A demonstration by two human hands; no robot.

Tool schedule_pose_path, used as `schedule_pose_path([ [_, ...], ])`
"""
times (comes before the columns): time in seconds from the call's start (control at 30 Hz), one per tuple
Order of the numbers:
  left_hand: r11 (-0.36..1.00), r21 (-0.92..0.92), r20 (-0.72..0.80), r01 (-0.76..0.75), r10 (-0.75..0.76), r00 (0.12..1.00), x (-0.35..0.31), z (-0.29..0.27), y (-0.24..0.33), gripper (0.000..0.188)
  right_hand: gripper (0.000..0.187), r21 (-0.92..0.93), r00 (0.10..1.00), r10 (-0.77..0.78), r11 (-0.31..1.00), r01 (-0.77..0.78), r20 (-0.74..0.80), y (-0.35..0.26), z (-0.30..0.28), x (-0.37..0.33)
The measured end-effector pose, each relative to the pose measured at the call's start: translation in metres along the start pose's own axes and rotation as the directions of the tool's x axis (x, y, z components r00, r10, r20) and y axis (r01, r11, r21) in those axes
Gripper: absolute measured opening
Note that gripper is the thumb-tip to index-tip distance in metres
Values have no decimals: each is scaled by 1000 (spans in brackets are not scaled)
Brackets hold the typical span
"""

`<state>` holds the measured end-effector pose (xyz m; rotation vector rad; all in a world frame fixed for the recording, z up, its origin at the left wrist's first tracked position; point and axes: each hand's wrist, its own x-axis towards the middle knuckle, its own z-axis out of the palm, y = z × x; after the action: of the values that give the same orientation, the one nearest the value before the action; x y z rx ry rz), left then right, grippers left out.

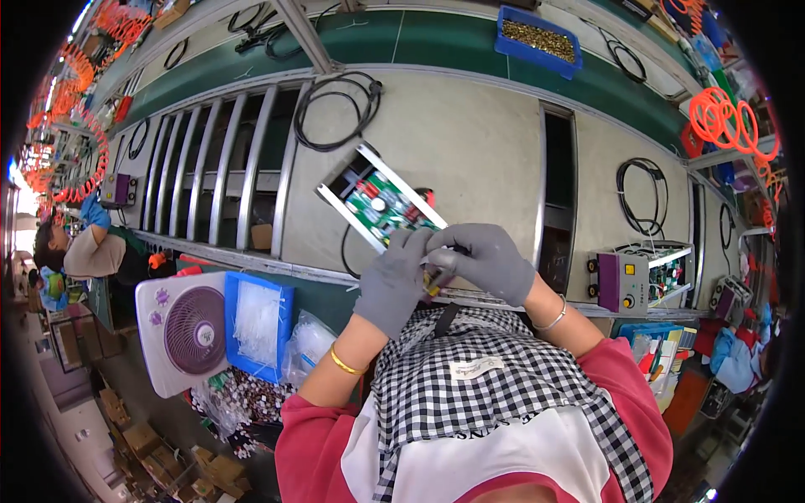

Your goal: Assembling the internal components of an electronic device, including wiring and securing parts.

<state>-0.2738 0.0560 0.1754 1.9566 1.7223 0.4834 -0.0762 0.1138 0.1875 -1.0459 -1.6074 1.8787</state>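
Note:
An open electronic unit (375, 201), a green circuit board between two pale metal rails, lies slantwise on the work board in front of me. At its near end a bit of purple and yellow panel (433, 283) shows between my hands. My left hand (392, 281), in a grey glove, is closed at that near end, its fingertips against the unit. My right hand (489, 261), also gloved in grey, is pinched close beside the left fingers. Something small and dark shows at its fingertips, too hidden to name.
A coiled black cable (340, 111) lies beyond the unit. To the right stands a similar purple-fronted unit (641, 278) near another cable coil (641, 197). A fan (194, 335) and a blue tray of clear ties (285, 327) sit left. Brass parts fill a blue bin (538, 63). Another person (84, 243) works far left.

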Motion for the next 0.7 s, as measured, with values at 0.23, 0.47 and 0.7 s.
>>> schedule_pose_path([
  [0.23,989,-49,-67,-139,136,988,58,-10,-34,51,22,-396,953,-240,906,152,-185,-22,-28,37],
  [0.47,956,-139,-332,257,-290,898,212,-1,-211,52,29,-104,787,-73,995,12,-612,-15,-101,84],
  [0.7,772,-74,-270,632,-625,732,328,71,-348,66,31,-204,808,-48,975,-90,-587,20,-143,124],
])
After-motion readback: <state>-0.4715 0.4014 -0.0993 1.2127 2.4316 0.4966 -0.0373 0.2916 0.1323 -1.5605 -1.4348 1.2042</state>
